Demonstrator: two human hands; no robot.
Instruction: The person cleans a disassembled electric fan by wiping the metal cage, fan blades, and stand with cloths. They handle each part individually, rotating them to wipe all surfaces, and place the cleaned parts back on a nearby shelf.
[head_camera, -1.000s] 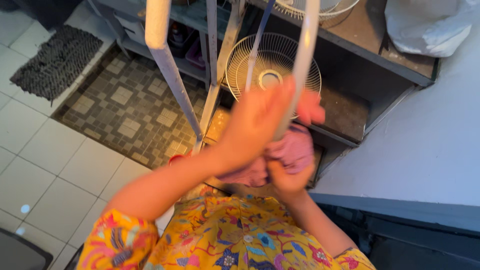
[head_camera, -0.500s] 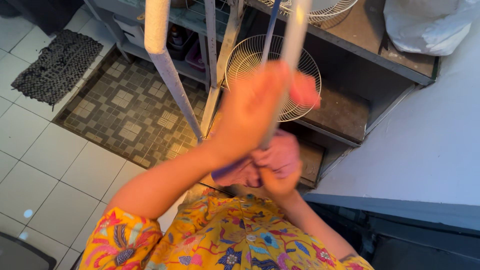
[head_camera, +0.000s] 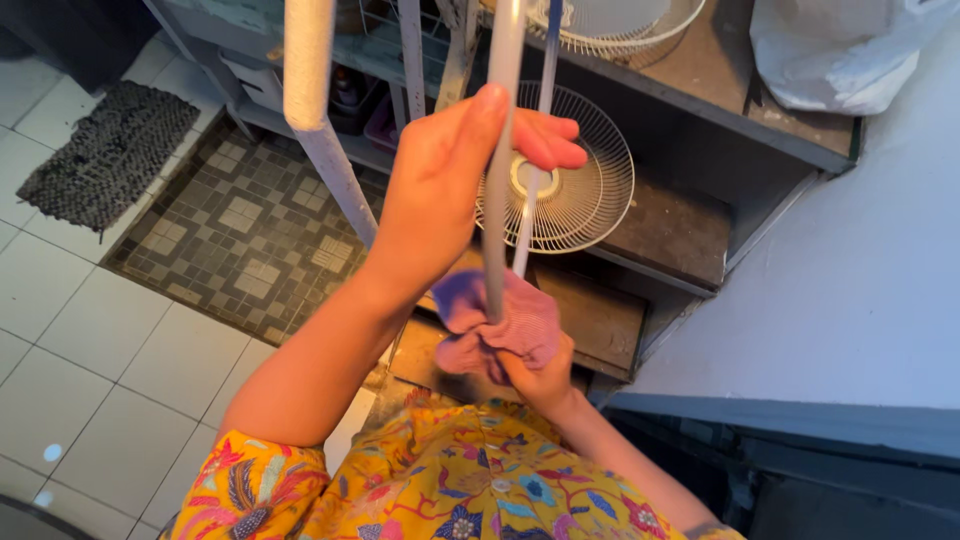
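Observation:
My left hand (head_camera: 440, 190) is closed around a white pole (head_camera: 493, 255) that runs upright through the middle of the view. Below it, my right hand (head_camera: 540, 380) grips a purple cloth (head_camera: 500, 330) bunched around the pole's lower part. A thinner rod with a blue stretch (head_camera: 548, 45) runs alongside the pole, behind my left fingers. My yellow flowered sleeves fill the bottom of the view.
A white wire fan grille (head_camera: 590, 205) leans in a dark shelf unit (head_camera: 690, 245) behind the pole. A thick white frame leg (head_camera: 305, 60) slants at the left. A white bag (head_camera: 830, 50) lies top right, a grey surface (head_camera: 850, 300) right, a dark mat (head_camera: 100, 150) left.
The pole has swung left and more upright. My left hand has slid higher along it, and the purple cloth in my right hand now sits lower and further from the left hand.

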